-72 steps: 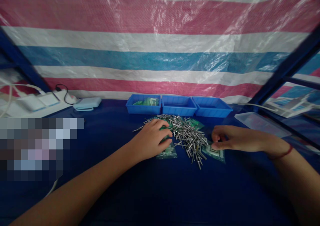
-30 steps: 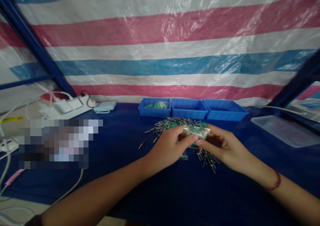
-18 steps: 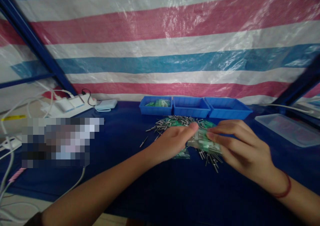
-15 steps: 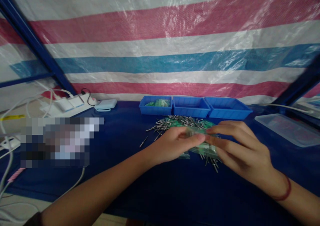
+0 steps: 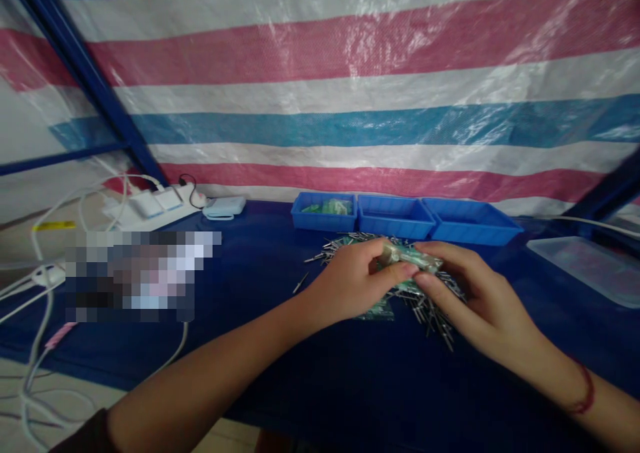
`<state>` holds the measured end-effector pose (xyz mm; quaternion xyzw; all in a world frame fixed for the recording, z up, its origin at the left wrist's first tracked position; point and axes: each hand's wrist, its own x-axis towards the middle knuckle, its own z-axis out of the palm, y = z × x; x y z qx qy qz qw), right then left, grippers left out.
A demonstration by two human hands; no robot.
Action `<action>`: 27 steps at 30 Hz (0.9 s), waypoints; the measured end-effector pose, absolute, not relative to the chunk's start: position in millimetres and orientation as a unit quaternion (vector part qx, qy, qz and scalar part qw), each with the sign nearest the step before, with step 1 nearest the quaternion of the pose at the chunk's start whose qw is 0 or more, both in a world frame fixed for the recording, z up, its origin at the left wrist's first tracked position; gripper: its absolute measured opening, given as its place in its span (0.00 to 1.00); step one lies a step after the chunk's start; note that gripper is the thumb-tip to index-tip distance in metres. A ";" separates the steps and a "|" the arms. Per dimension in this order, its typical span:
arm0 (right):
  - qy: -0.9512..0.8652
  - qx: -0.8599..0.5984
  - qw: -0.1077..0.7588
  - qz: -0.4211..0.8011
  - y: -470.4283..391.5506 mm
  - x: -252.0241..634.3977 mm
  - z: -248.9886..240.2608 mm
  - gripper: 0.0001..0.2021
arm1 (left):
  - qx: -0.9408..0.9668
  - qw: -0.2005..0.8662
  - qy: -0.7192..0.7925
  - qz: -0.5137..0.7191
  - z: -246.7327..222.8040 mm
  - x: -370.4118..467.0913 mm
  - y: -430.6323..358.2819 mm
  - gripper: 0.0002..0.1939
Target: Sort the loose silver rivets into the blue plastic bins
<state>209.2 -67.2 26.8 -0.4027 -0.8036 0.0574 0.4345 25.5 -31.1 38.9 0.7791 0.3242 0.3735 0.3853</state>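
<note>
A small clear plastic bag [image 5: 413,258] with a green tint is held up between my two hands. My left hand [image 5: 363,273] pinches its left end, thumb across the front. At the bag's right end, the thumb and fingers of my right hand [image 5: 477,289] are closed on it. What the bag contains, if anything, I cannot make out. Under and behind the hands lies a pile of thin silver metal pins [image 5: 433,313], which look like blind rivets. Another greenish plastic bag [image 5: 377,311] lies at the near edge of the pile, partly covered by my left hand.
Behind the pile stand three blue bins: the left bin [image 5: 300,221] holds green bags, beside the middle bin [image 5: 395,227] and right bin [image 5: 475,234]. A clear plastic lid [image 5: 585,266] lies right. A power strip [image 5: 155,207], cables and a pale blue case [image 5: 225,207] are left.
The bag has been tilted and bunched into a narrower shape. My right fingers have shifted, with the thumb now on the bag's near side. The whole view has shifted slightly.
</note>
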 end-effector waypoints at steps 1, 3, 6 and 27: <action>-0.807 -0.403 0.429 0.047 -67.2 206.0 28.5 0.15 | 0.786 0.369 0.325 0.375 39.6 24.9 -31.3 0.12; -0.810 -0.406 0.421 0.040 -64.6 200.4 32.1 0.11 | 0.802 0.333 0.335 0.365 40.7 22.1 -29.9 0.13; -0.796 -0.421 0.433 0.023 -50.3 196.6 38.7 0.08 | 0.833 0.265 0.365 0.321 41.8 14.8 -24.6 0.15; -0.768 -0.483 0.402 0.125 84.8 125.1 64.6 0.15 | 0.919 0.032 0.366 0.145 33.8 1.5 -17.4 0.15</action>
